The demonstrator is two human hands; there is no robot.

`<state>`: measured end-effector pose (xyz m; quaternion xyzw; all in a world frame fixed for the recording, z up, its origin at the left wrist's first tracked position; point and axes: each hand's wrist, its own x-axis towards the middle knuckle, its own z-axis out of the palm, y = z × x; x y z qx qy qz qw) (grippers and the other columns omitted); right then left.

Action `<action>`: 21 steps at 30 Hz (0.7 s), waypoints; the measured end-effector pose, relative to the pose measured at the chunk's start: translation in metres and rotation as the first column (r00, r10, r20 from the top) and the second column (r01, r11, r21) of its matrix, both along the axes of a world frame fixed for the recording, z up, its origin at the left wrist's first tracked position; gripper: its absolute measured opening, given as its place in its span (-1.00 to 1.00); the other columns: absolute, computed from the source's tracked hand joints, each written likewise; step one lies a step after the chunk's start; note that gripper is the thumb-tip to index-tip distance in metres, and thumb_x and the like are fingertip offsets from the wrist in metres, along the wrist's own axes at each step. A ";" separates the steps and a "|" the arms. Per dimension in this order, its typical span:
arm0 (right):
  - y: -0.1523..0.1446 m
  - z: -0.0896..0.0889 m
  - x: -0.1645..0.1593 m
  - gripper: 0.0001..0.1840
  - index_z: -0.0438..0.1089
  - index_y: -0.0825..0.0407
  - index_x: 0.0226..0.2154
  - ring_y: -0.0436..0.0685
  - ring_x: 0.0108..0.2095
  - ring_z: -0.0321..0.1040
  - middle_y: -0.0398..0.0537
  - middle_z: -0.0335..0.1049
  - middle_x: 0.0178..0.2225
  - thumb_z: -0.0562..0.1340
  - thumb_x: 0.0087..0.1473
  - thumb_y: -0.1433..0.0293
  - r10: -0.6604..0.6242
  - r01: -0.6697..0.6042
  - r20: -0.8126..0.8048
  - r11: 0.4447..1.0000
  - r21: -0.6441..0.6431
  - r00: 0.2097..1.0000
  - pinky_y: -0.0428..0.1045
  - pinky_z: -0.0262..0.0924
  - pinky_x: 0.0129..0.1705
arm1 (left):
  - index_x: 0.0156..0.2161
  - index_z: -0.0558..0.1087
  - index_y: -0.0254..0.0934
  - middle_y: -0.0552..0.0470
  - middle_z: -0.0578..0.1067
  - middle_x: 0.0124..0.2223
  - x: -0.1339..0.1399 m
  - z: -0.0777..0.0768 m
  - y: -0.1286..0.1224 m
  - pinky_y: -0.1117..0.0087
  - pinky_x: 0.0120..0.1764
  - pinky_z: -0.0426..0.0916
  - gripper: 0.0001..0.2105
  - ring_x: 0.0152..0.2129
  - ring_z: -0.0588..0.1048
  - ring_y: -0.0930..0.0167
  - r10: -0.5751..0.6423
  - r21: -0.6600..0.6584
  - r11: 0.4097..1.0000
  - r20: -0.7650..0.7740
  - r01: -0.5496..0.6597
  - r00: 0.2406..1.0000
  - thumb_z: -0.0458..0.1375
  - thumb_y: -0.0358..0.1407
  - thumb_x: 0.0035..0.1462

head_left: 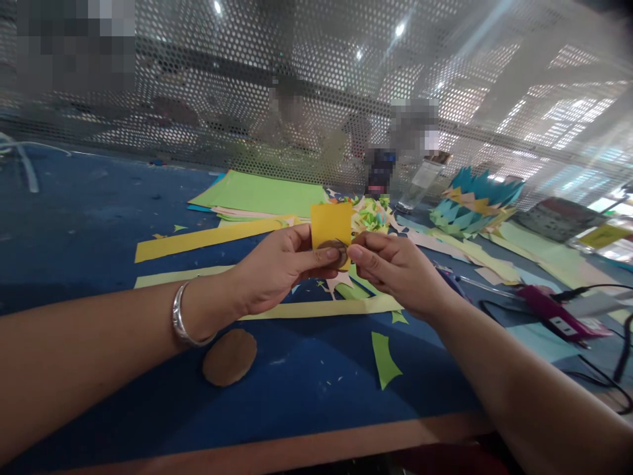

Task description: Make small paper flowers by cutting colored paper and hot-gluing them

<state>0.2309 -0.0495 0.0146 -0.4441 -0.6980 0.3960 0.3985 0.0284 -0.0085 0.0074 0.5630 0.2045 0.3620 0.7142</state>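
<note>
The left hand (277, 267) grasps a yellow card (330, 224) upright above the middle of the table (306, 409), its thumb pressing a brown disc (324, 247) against the card's lower part. The right hand (398, 267) is at the card's lower right edge, thumb and forefinger drawn together beside the disc; I cannot tell whether they pinch the card or something small. A bracelet (179, 313) circles the left wrist.

Below the left forearm, a second disc (230, 357) lies flat on the table. A green scrap (384, 361) lies below the right hand, apart from it. A pale strip (326, 310) runs beneath both hands, and a yellow strip (212, 237) lies beyond the left wrist. Farther back are green sheets (267, 191) and a heap of clippings (373, 216). At the right stand a paper crown (477, 201) and, nearer, a purple power strip (564, 313).
</note>
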 end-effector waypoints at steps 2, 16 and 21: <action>0.000 0.000 0.000 -0.57 0.24 0.04 -0.45 -0.14 -0.63 -0.14 -0.34 -0.02 -0.63 0.23 0.26 0.07 -0.009 0.009 0.009 1.000 0.005 1.000 -0.12 -0.26 -0.62 | -0.11 0.59 -0.24 -0.02 0.60 -0.10 0.000 0.001 -0.001 0.42 -0.13 0.43 -0.72 -0.23 0.52 0.45 0.004 -0.008 1.000 -0.008 -0.004 1.000 0.40 -0.29 0.03; 0.000 0.001 0.001 -0.59 0.31 0.05 -0.45 -0.13 -0.63 -0.11 -0.31 0.03 -0.60 0.27 0.21 0.08 -0.007 0.007 0.001 0.999 0.031 1.000 -0.10 -0.24 -0.62 | -0.19 0.59 -0.29 -0.01 0.59 -0.22 -0.002 0.003 -0.002 0.44 -0.29 0.32 -0.76 -0.31 0.51 0.42 0.158 0.027 0.987 -0.058 -0.157 0.986 0.39 -0.32 -0.01; 0.001 -0.001 0.002 -0.62 0.35 0.07 -0.43 -0.14 -0.62 -0.07 -0.29 0.05 -0.57 0.27 0.23 0.11 0.002 -0.002 -0.004 0.999 0.042 1.000 -0.10 -0.22 -0.62 | -0.24 0.58 -0.27 0.07 0.53 -0.30 -0.002 0.004 -0.003 0.50 -0.37 0.23 -0.83 -0.38 0.44 0.50 0.197 0.064 0.979 -0.059 -0.193 0.979 0.37 -0.34 0.00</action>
